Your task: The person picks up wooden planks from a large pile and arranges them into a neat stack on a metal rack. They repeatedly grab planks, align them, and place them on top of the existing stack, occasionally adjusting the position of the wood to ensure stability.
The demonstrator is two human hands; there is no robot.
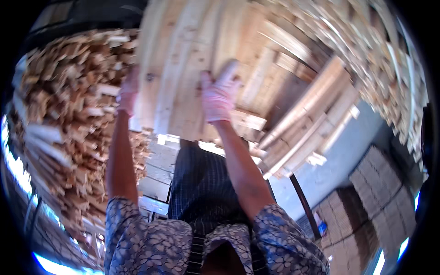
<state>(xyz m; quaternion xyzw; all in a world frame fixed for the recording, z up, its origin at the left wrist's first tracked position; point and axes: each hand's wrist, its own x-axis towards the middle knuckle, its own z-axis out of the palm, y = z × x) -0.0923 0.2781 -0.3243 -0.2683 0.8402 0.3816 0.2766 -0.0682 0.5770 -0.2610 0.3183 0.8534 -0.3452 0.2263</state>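
Pale wooden boards (181, 68) lie side by side in front of me, their lengths running away from me. My right hand (221, 96), in a pinkish-white glove, rests on top of them with its fingers spread. My left hand (128, 94), gloved alike, is at the left edge of the boards, its blurred fingers stretched along that side. Neither hand shows a grip around a board. To the right, a separate group of thicker planks (311, 117) lies at a slant, with uneven ends.
A tall heap of wood pieces (73, 101) stands close on my left. More stacked strips (362, 50) rise at the far right. Brown bundled stacks (373, 183) stand on the grey floor (362, 123) at the lower right, near a dark upright bar (305, 206).
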